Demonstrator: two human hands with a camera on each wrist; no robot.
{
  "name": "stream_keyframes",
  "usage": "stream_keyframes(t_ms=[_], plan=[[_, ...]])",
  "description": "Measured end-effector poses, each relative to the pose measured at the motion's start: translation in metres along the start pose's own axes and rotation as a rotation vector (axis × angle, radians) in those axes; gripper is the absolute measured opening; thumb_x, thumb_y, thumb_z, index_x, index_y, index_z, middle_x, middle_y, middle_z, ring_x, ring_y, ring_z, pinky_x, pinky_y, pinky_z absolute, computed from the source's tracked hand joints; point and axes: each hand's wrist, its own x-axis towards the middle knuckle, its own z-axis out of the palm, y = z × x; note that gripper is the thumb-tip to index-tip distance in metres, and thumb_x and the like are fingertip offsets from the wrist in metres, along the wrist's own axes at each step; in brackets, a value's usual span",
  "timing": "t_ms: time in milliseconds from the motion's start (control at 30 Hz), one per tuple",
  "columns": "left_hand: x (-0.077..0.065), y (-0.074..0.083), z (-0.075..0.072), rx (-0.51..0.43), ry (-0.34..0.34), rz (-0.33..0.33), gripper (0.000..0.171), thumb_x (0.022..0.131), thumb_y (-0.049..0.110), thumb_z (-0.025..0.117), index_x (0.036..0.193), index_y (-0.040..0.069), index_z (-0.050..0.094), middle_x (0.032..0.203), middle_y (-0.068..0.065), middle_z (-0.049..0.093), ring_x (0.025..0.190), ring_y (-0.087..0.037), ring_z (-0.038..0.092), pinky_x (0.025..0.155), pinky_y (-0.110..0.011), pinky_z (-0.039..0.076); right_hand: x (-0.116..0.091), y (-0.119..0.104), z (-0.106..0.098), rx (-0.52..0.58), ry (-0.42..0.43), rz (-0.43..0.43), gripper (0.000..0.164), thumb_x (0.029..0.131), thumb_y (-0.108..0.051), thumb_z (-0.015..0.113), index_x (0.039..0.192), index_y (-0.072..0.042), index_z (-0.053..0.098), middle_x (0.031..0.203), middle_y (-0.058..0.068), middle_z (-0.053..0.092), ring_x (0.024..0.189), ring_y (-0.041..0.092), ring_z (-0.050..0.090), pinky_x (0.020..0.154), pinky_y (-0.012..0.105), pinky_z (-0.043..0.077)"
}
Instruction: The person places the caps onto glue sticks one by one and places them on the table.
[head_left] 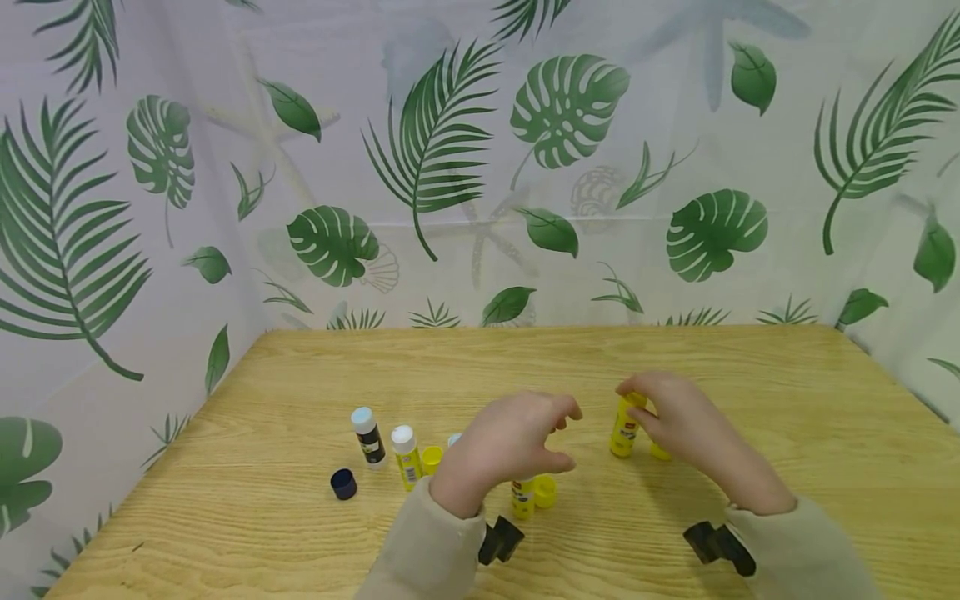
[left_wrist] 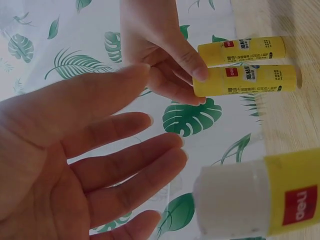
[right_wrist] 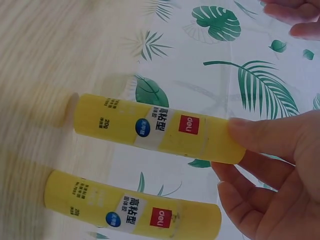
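Note:
My right hand [head_left: 678,429] pinches the capped top of an upright yellow glue stick [right_wrist: 157,129] between thumb and fingers. A second capped yellow glue stick [right_wrist: 132,207] stands beside it, mostly hidden by the hand in the head view. With fingers loosely bent and nothing in the grasp, my left hand [head_left: 510,437] hovers left of them. Just below it in the head view stands a yellow glue stick [head_left: 522,500] with a yellow cap [head_left: 545,491] next to it. In the left wrist view, a glue stick with a white top [left_wrist: 230,200] is close to the left fingers.
Left of my left hand stand a black glue stick [head_left: 370,442] and a yellow one [head_left: 408,462], both with pale tops showing. A dark cap [head_left: 343,483] and a yellow cap [head_left: 432,458] lie near them. A leaf-printed cloth [head_left: 465,167] hangs behind the wooden table [head_left: 225,517].

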Motion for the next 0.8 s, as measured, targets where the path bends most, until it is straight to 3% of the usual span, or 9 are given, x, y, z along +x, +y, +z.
stream_keyframes(t_ms=[467,800], plan=[[-0.0008,0.0004,-0.0004,0.003,-0.02,0.011,0.04,0.076,0.026,0.07,0.111,0.013,0.056,0.094,0.003,0.06,0.073,-0.005,0.054,0.059,-0.017,0.042,0.0013,0.0025,0.0059,-0.019,-0.018,-0.008,0.022,0.074,0.004,0.066,0.096,0.003,0.062,0.094,0.015,0.061,0.086,0.032,0.057,0.071,0.045,0.045],[-0.0021,0.0007,-0.001,0.0,-0.028,0.017,0.039,0.077,0.023,0.07,0.112,0.013,0.056,0.095,0.003,0.06,0.075,-0.005,0.054,0.059,-0.016,0.042,0.0003,0.0002,0.0068,-0.04,0.016,0.019,0.022,0.075,0.0,0.067,0.096,0.003,0.062,0.095,0.015,0.061,0.087,0.032,0.057,0.072,0.045,0.045]])
